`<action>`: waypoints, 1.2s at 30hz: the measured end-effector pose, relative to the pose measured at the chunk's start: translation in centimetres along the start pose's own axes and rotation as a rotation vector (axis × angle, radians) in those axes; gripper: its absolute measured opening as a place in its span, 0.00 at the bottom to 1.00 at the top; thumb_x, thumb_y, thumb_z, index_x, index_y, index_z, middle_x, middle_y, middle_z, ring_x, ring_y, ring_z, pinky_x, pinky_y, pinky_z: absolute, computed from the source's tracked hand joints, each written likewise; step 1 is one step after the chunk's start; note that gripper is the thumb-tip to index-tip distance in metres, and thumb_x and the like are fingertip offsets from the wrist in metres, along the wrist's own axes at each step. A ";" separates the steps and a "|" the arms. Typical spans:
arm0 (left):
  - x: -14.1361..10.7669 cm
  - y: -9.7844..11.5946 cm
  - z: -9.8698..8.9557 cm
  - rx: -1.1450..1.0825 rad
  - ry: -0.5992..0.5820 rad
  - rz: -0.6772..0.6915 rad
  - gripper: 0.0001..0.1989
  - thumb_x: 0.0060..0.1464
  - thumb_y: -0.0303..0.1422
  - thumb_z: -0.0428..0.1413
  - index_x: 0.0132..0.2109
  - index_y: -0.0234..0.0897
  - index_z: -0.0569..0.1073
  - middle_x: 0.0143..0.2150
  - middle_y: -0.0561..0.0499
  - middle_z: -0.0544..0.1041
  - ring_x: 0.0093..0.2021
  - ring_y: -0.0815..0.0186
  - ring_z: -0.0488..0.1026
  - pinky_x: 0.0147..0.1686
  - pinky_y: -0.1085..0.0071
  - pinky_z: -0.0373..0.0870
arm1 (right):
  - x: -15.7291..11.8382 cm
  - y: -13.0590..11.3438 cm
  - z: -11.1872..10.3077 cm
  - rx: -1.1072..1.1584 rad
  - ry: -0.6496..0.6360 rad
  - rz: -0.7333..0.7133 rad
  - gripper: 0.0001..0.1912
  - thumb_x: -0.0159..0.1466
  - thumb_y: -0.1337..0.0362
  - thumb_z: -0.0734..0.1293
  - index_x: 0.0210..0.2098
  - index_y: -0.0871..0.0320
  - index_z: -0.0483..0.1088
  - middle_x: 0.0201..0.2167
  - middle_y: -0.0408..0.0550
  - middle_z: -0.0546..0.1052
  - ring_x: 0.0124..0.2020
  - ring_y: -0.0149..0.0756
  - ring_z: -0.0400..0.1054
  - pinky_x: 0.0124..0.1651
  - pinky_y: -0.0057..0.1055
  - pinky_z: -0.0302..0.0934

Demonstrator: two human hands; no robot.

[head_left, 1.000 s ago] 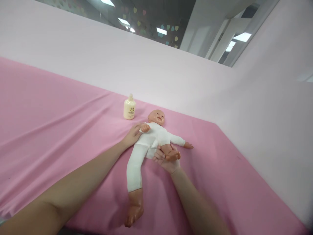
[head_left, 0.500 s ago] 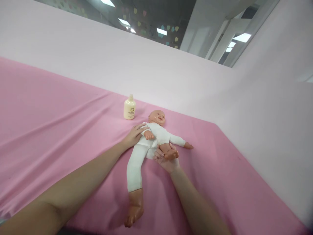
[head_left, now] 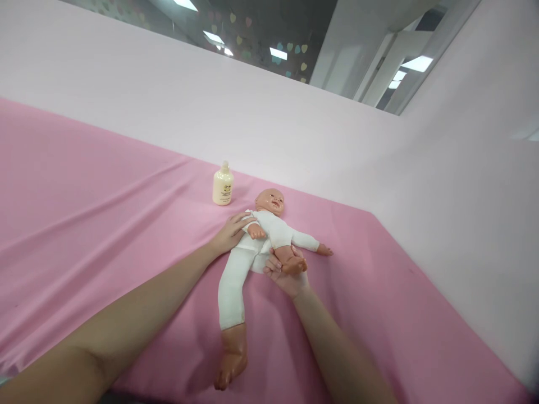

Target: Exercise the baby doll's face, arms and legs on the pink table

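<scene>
A baby doll in a white cloth body lies on its back, its head away from me. One leg stretches toward me; the other is bent up over its belly. My left hand lies against the doll's side, fingers stretched over its upper arm; the thumb is hidden. My right hand is closed around the bent leg near the ankle, with the doll's foot over the palm. Some fingers are hidden behind the leg. Beyond my left hand, a cream-coloured bottle stands upright, apart from the doll.
A pink sheet with several creases on the left covers the surface. A white wall rises along its back edge, and another stands at the right. Above the back wall is a window with heart-shaped stickers and light reflections.
</scene>
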State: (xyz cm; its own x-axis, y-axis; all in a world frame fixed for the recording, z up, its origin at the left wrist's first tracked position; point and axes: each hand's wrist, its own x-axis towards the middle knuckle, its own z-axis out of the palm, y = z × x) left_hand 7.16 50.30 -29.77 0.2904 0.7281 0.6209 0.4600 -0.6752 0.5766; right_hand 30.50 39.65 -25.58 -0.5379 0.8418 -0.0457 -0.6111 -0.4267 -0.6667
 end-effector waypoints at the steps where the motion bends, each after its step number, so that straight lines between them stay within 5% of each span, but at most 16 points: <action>1: 0.0 0.0 0.0 0.002 0.001 -0.001 0.23 0.63 0.32 0.45 0.61 0.43 0.74 0.68 0.44 0.68 0.69 0.56 0.62 0.70 0.52 0.56 | 0.0 0.0 0.0 -0.002 -0.003 -0.003 0.24 0.66 0.45 0.62 0.39 0.62 0.73 0.22 0.38 0.56 0.26 0.28 0.49 0.38 0.29 0.60; 36: -0.1 0.4 -0.2 -0.016 0.015 -0.020 0.22 0.65 0.35 0.46 0.61 0.44 0.75 0.67 0.44 0.68 0.69 0.55 0.62 0.71 0.51 0.56 | -0.1 -0.1 0.2 -0.017 0.021 0.000 0.24 0.66 0.46 0.61 0.39 0.61 0.74 0.22 0.40 0.58 0.27 0.30 0.49 0.40 0.32 0.59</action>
State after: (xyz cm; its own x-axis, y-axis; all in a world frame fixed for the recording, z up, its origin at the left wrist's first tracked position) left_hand 7.20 49.96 -29.47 0.2682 0.7399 0.6169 0.4518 -0.6622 0.5978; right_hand 30.46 39.48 -25.36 -0.5254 0.8487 -0.0607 -0.6011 -0.4207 -0.6795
